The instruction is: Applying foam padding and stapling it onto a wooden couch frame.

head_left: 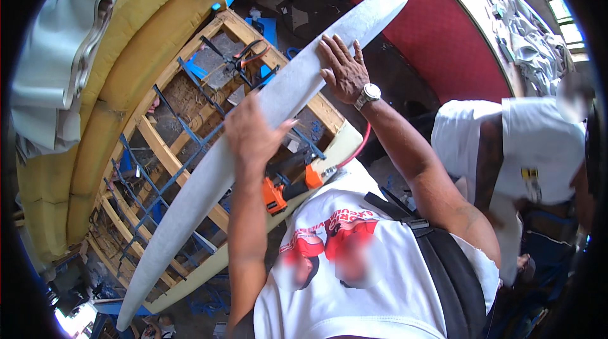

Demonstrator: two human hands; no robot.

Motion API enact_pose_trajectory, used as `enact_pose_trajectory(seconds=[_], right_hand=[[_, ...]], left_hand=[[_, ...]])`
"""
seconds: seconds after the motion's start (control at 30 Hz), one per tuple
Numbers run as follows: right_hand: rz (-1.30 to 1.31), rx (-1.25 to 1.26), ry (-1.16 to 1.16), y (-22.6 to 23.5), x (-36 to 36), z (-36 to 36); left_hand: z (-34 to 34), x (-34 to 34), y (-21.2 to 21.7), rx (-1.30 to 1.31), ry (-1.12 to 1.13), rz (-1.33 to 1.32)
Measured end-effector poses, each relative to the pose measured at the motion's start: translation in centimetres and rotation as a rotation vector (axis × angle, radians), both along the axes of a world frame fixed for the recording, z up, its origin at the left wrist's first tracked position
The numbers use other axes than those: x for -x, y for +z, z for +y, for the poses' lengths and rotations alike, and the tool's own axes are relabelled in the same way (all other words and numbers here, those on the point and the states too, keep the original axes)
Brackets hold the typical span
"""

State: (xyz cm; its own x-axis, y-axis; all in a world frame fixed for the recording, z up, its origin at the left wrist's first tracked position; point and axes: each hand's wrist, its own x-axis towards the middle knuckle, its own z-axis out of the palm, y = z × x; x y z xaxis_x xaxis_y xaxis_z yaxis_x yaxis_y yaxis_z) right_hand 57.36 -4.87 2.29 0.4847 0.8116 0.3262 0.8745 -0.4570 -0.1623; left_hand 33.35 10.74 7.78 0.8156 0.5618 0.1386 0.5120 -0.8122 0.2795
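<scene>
Head view, panel: a long, curved grey panel [266,111] is lying diagonally over the wooden sofa frame [168,155], running from 7 o'clock up to 1 o'clock.
Left hand: the left hand [252,133] is resting on the panel's middle, fingers loosely together, pressing rather than clamping.
Right hand: the right hand [345,72], wearing a wristwatch [369,93], is lying flat on the upper stretch, fingers spread apart, gripping nothing.
Tool: an orange and black power stapler [288,181] with a red hose [361,146] is sitting at 5 o'clock of the left hand, untouched.
Surroundings: yellow foam padding [126,41] is curving at 10 o'clock; pliers [244,55] are lying inside the frame; another person in a white shirt [538,149] is standing at 3 o'clock.
Judgement: both palms should be keeping the panel's edge flush along the frame rail, pressure even, before any fixing.
</scene>
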Motion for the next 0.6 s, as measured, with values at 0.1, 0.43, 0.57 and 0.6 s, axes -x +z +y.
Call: enact_pose_trajectory(seconds=[0.1,0.43,0.57,0.6], right_hand=[[0.040,-0.006,-0.093,-0.2,-3.5,-0.5],[-0.063,0.052,-0.142,0.0,-21.5,0.5],[-0.091,-0.186,-0.250,0.8,-23.0,1.3],[-0.037,-0.318,-0.253,0.9,-21.5,0.1]], left_hand=[[-2.4,-10.8,1.2,0.039,-0.035,0.088],[-1.6,-12.5,-1.1,-0.172,-0.067,-0.005],[-0.3,-13.4,-0.3,-0.086,-0.040,0.037],[-0.1,-13.5,-0.2,-0.078,-0.040,0.042]])
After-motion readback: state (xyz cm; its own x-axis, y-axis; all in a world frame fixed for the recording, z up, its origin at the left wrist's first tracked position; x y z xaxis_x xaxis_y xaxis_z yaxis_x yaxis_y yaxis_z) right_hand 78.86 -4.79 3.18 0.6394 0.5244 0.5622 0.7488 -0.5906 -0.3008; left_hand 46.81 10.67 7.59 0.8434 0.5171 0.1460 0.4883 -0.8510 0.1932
